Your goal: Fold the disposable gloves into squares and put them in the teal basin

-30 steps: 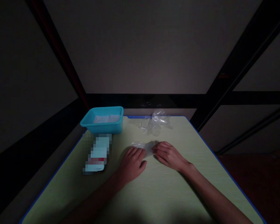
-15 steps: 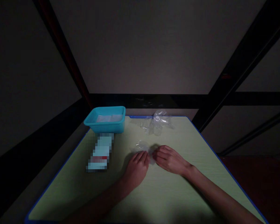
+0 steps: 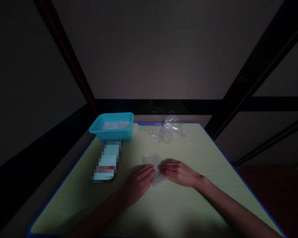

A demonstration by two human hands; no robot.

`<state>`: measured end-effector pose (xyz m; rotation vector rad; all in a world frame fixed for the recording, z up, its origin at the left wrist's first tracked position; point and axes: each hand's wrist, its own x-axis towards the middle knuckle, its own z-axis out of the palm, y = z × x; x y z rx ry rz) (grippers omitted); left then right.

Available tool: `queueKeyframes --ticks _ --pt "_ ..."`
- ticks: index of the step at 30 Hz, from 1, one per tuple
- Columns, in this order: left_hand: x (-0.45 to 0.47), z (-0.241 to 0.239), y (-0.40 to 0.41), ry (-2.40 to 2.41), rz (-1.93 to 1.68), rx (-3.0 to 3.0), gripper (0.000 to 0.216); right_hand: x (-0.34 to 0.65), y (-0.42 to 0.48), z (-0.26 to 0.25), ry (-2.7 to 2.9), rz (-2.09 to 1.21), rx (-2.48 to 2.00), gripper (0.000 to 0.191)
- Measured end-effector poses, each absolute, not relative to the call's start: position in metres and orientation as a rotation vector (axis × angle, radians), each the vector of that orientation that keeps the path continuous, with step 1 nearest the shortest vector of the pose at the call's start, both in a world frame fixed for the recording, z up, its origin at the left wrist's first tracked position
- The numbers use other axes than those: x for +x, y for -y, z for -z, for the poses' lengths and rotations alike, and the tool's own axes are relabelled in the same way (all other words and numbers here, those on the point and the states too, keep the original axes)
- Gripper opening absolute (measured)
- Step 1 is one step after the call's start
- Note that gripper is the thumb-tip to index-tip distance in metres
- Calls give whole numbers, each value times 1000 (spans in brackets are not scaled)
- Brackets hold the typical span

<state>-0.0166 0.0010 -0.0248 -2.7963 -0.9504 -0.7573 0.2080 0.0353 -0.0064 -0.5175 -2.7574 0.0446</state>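
Observation:
A small, clear plastic bag (image 3: pixel 151 159) lies flat on the table in front of me. My left hand (image 3: pixel 140 178) rests over its left side, fingers stretched out and pressed down on the film. From the right, my right hand (image 3: pixel 178 172) touches the bag's other side with its fingers extended and slightly bent. Both thumbs are mostly hidden. Part of the bag sticks out below, between the two hands.
Crumpled clear plastic (image 3: pixel 167 130) sits near the table's far edge. At the back left stands a turquoise basket (image 3: pixel 114 135) with flat whitish pieces inside. A blurred-out, phone-shaped object (image 3: pixel 106 162) lies before it. Blue trim edges the table (image 3: pixel 201 211).
The bag now lies flatter and extends closer to me. My left hand has shifted left and toward me, its fingers straightened out. My right hand has flattened and come slightly nearer.

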Motion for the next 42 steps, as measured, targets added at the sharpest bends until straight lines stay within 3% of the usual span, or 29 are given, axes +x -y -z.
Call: queueKeyframes --ticks 17,27,36,42 --pt "-27 33 3 1905 1361 -2718 51 197 -48 -22 2559 -777 -866 19" --pt "-36 30 5 1809 1330 -2830 56 178 -76 -6 2270 -1183 -986 16" --pt "-36 29 4 1941 1460 -2817 47 165 -83 9 2100 -1097 -1194 13" --pt "-37 15 -1 1393 1093 -2785 34 164 -79 7 2058 -972 -1258 11"
